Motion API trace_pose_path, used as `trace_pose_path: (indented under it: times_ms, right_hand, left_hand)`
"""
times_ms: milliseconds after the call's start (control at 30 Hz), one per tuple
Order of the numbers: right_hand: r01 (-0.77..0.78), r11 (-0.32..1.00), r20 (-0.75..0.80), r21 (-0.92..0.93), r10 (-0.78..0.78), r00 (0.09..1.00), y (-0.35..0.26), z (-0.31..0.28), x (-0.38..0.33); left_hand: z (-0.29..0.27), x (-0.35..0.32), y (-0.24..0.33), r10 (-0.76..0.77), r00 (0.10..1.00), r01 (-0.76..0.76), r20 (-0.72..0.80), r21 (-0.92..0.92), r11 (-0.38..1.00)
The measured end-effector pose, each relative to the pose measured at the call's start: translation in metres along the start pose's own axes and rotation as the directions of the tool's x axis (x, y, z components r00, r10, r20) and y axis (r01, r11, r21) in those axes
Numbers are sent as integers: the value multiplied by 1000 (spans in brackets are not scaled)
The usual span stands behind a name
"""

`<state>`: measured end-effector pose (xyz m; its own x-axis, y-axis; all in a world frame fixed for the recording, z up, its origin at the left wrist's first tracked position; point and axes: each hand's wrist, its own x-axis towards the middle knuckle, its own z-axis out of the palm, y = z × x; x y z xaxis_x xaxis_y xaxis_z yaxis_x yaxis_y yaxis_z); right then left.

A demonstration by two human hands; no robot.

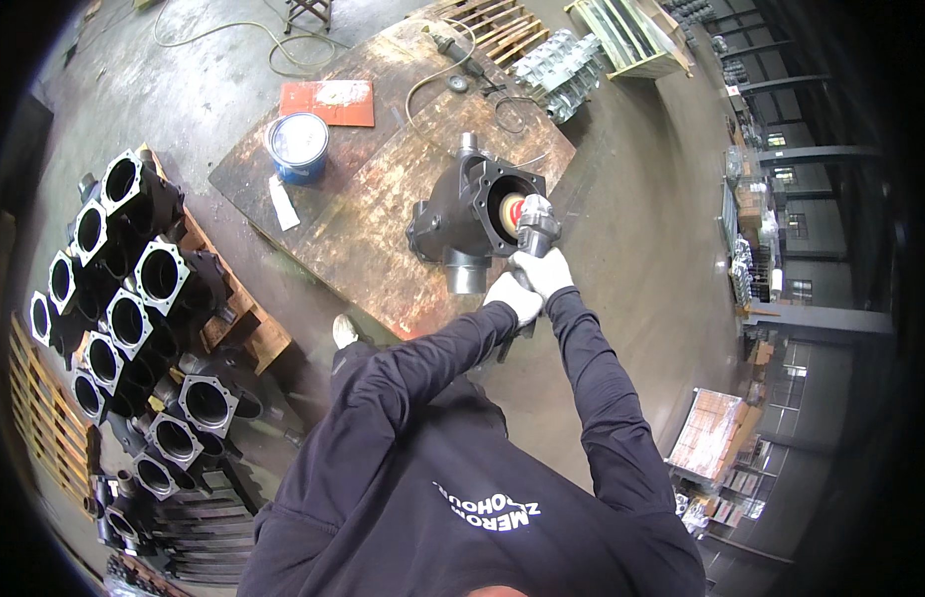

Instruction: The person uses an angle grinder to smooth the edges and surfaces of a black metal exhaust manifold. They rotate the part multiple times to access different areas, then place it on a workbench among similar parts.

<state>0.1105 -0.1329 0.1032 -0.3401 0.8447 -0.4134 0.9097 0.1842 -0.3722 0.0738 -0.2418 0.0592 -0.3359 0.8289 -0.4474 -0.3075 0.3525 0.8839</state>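
Both of my hands wear white gloves and grip one grey angle grinder [537, 227]. My left hand [515, 298] is wrapped round its rear body, and my right hand [545, 272] closes just behind the head. The grinder's round cream and red disc [512, 212] sits inside the wide flanged opening of a black cast housing [452, 211]. Whether the disc touches the inner wall I cannot tell. The housing lies on its side on a worn tabletop [353, 244], with a bare metal pipe stub [466, 276] pointing toward me.
A blue bucket [298, 149], a white paper slip [283, 203] and a red sheet [328, 102] lie left on the table. Another power tool [457, 55] with a cord is at the far end. Several similar castings [127, 323] stand on pallets at left. Metal parts [559, 75] are stacked beyond.
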Motion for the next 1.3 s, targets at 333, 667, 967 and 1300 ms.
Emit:
trace_pose_path:
  times_ms: [333,667,967,1300]
  right_hand:
    - [-30,999,-68,-20,29,997,-17,17,1]
    - [-1,1000,-79,-15,0,997,-22,14,8]
    - [-42,998,-4,45,42,999,-28,11,10]
    - [-32,997,-47,-76,28,998,-31,13,14]
  left_hand:
    - [-16,30,-29,45,997,-51,67,94,994]
    - [-18,32,-18,-2,999,-2,39,111,994]
    - [-35,20,18,-118,988,99,102,174,980]
    - [-31,18,10,-75,997,73,29,68,995]
